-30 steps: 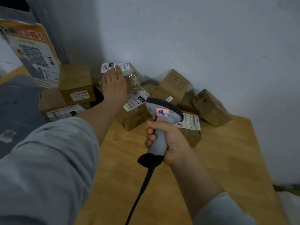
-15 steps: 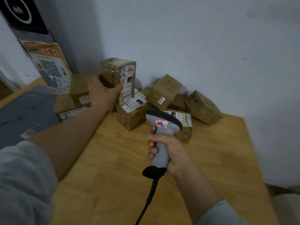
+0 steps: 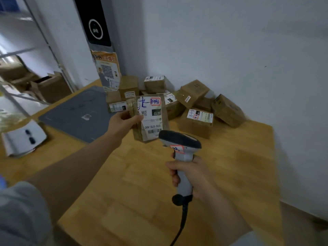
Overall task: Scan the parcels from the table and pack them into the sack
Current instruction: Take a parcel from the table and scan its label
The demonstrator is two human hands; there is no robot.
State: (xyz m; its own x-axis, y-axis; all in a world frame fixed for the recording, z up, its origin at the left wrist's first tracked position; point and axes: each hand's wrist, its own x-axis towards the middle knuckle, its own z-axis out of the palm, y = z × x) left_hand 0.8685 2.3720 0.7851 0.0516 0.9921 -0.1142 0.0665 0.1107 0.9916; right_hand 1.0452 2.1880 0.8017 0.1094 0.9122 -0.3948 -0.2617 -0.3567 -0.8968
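Our left hand [image 3: 122,124] grips a small brown cardboard parcel with a white printed label [image 3: 150,118], held above the light wooden table [image 3: 230,166]. The fingers behind it are hidden. Our right hand [image 3: 193,176] clasps a grey handheld scanner [image 3: 179,142], whose head covers the parcel's lower corner. Its black cable [image 3: 182,219] is cut off below. The label's print is blurred, perhaps upside down. Other brown cardboard parcels [image 3: 197,119] crowd the wall corner, and bare wood lies open nearer us.
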